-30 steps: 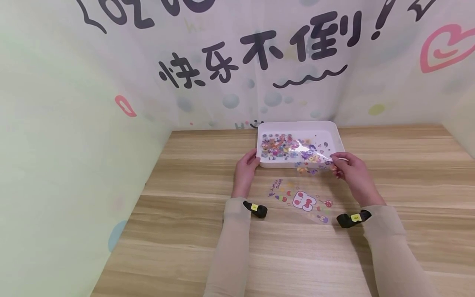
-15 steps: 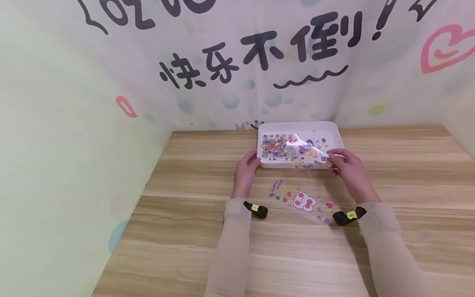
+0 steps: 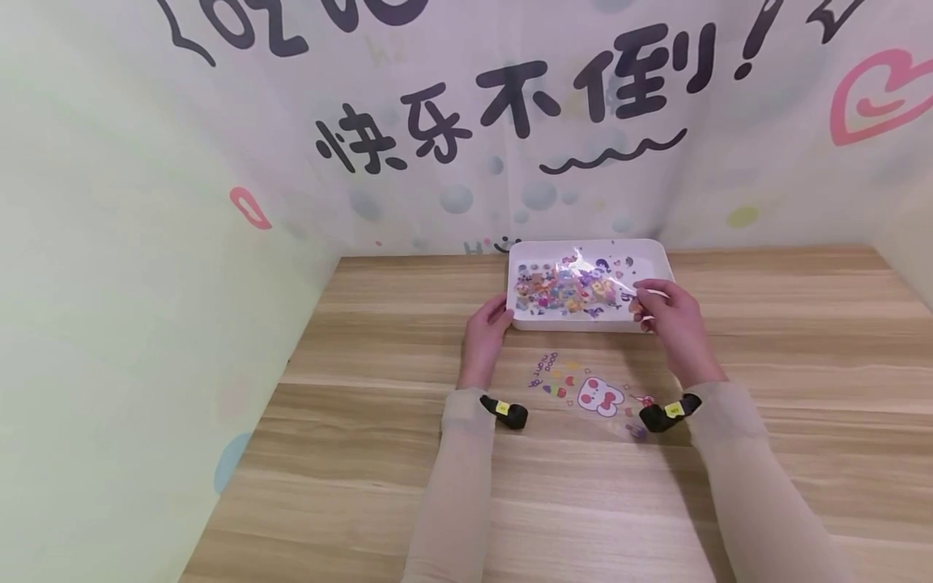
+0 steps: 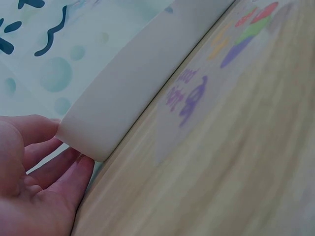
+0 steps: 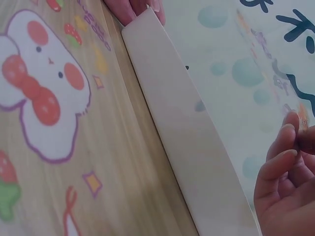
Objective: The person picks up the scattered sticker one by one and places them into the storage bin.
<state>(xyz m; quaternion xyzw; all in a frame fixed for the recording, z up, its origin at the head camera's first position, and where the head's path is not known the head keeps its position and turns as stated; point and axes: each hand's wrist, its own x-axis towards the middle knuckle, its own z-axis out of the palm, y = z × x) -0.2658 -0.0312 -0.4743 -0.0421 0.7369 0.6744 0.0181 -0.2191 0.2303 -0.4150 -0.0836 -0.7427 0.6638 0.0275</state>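
Observation:
My left hand (image 3: 483,340) grips the near left corner of a white shallow tray (image 3: 554,325); in the left wrist view the fingers (image 4: 76,179) meet the tray's end wall. Between thumb and fingertips, my right hand (image 3: 674,328) pinches the right end of a clear sheet with colourful stickers (image 3: 599,290). That sheet hangs tilted above the tray, showing thin and nearly edge-on in the right wrist view. More small colourful pieces (image 3: 532,287) show in the tray's left part, partly covered by the sheet.
A transparent film printed with a white rabbit (image 3: 601,397) lies flat on the wooden table (image 3: 364,453), just in front of the tray and between the forearms. Behind the tray rises a printed cloth wall (image 3: 437,198).
My right hand has moved left and away from me, taking the sticker sheet from past the tray's front edge to over the tray. My left hand stays at the corner.

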